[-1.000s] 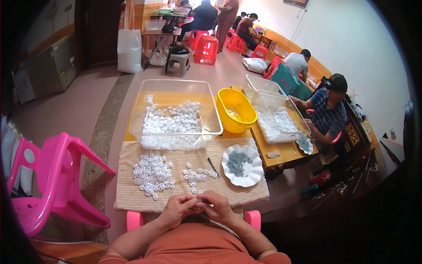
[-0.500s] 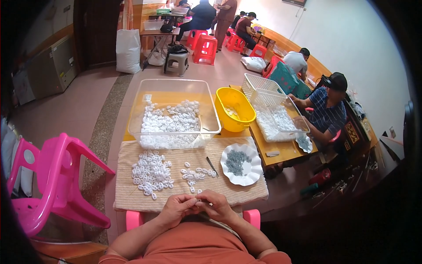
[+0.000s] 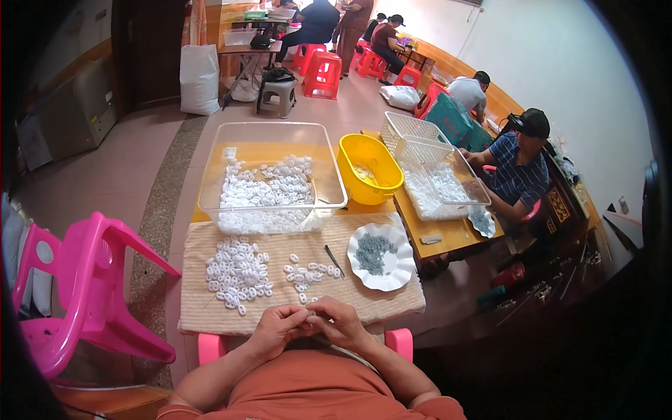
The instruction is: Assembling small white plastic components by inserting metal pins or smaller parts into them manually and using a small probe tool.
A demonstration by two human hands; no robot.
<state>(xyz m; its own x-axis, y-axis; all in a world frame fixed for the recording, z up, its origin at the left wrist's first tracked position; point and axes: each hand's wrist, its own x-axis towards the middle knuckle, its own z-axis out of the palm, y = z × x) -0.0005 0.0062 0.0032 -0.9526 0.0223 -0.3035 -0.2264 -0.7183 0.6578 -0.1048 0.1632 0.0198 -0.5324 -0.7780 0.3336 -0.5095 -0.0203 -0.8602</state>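
Head view shows left hand and right hand pinched together on a tiny white piece, just above the woven mat edge, near loose white pieces

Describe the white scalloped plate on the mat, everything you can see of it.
The white plate is round with a wavy, scalloped rim and looks like thin plastic or paper. It lies flat on the right part of the woven beige mat, beside the yellow tub's table edge. A small heap of tiny grey pieces fills its middle. A thin dark tool lies just to its left, not touching it. Neither hand touches it; both are nearer the person, at the mat's front edge.
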